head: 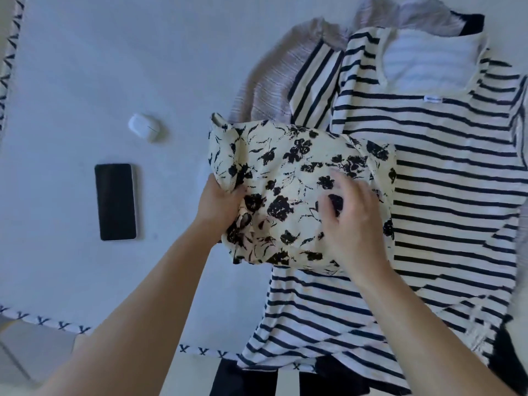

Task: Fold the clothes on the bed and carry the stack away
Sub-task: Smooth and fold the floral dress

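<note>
Left hand [220,204] gripping the left edge of a folded floral garment [300,192], fingers curled into the cloth. Right hand [351,221] laid on top of the same bundle, fingers loosely bent and pressing down, apparently smoothing rather than pinching.

Floral garment: already folded to a compact rectangle, resting partly on the bed [85,67] and partly over the left side of a striped shirt [445,178].

Progress, as a judgement: early. One piece folded or nearly so; striped shirt spread flat and unfolded, neckline toward the far side; a pale ribbed garment [265,90] lying beneath it, also unfolded. Dark fabric [474,22] showing at the top right, and more at the lower right edge; cannot tell whether one piece or several. No stack built yet, nothing carried away.

Count: one floral garment, one striped shirt, one ribbed garment, at least one dark item. Also on the bed, well apart from the clothes: one black phone [115,201], one white earbud case [144,127].
</note>
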